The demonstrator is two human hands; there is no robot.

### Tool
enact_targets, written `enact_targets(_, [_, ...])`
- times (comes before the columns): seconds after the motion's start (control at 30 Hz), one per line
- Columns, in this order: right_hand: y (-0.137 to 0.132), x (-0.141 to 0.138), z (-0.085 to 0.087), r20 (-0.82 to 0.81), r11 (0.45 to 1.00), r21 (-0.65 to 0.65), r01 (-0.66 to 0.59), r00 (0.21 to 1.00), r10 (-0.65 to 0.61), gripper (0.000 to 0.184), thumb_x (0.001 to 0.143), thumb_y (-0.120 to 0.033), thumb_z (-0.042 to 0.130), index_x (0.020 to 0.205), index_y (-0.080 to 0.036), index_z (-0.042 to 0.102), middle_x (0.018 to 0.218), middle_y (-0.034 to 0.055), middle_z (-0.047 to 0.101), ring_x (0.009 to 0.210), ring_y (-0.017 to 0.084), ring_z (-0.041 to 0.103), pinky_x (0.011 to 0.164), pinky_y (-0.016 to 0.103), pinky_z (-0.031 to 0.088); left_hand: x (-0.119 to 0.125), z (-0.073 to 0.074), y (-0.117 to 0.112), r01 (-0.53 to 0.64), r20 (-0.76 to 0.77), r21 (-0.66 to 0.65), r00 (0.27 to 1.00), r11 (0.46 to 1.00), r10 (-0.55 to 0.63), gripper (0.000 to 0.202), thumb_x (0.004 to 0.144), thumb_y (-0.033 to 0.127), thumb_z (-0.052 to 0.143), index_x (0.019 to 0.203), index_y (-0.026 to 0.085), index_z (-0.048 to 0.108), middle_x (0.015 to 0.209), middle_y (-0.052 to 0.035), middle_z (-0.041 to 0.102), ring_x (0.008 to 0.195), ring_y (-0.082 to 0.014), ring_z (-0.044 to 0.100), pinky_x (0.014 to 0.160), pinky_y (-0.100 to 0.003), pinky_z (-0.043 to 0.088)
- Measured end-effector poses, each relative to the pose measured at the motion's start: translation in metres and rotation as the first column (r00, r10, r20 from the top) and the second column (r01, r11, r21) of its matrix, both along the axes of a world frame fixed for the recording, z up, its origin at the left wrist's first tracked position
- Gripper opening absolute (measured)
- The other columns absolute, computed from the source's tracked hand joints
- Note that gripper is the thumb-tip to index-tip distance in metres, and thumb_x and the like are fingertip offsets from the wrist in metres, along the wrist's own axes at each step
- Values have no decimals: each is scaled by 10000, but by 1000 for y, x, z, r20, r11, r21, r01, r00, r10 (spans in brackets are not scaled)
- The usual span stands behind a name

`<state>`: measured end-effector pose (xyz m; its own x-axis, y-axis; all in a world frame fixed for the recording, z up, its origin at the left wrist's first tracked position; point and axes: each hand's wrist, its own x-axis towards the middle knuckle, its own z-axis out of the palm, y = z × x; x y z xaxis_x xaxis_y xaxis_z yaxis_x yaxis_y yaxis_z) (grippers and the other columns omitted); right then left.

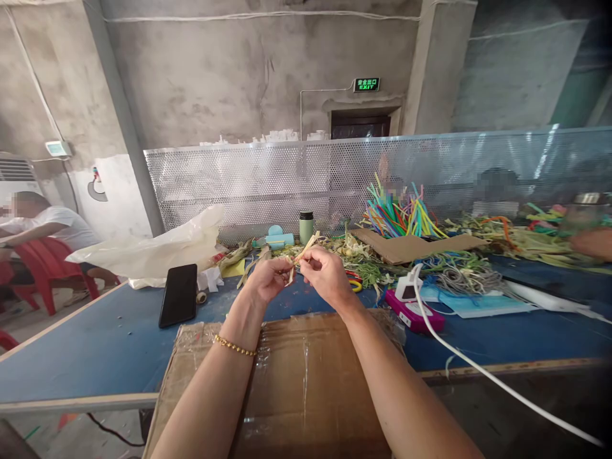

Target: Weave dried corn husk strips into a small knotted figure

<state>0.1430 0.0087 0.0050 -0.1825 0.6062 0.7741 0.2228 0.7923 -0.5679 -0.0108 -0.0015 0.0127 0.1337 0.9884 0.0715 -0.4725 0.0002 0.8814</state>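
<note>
By the left hand a pale strip is pinched, and by the right hand at three o'clock — fingers closed on it, at twelve o'clock of the box. It is judged light, thin, easily creased — best gripped near its lower end.

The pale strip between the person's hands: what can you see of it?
The pale strip is thin, flat and straw-coloured, like dried leaf or raffia. One end sticks up to the right, tilted; a shorter bit hangs below the fingers. The left hand and right hand both pinch it near its middle, in the air above the blue table, beyond the taped cardboard box. Fingertips hide its middle, so any fold or knot cannot be told.
</note>
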Motion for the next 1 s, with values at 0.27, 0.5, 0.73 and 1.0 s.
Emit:
enact_targets(0.27, [-13,-6,4,-154,944,-279,-176,978,137,70,738,-260,576,786,-208,580,553,-28,589,425,129,570,407,237,465,-1,-1,-1,72,-42,74,997,995,-69,81,683,59,633,641,123,663,610,-62,618,547,-131,538,587,-276,467])
enact_targets(0.5, [-7,-9,-3,-18,997,-61,45,999,-46,92,724,-161,556,796,-216,567,656,24,643,553,170,619,538,289,508,-1,-1,3,-6,-25,42,1000,999,7,110,657,25,615,603,119,631,580,-29,583,500,-100,517,542,-246,438])
enact_targets(0.73, [-11,-9,-4,71,895,406,183,970,-231,159,701,-66,494,694,-224,517,722,30,581,699,173,558,671,278,454,2,0,0,-28,30,18,999,999,27,120,646,-6,623,618,109,645,618,-26,607,523,-82,522,541,-206,445])
enact_targets(1.0, [-11,-8,-5,-41,1000,17,-19,999,20,90,694,-142,514,663,-217,551,745,23,637,576,139,604,537,259,488,1,-1,0,30,-12,56,999,998,-29,107,643,13,620,607,112,639,574,-23,575,498,-94,506,532,-235,413])
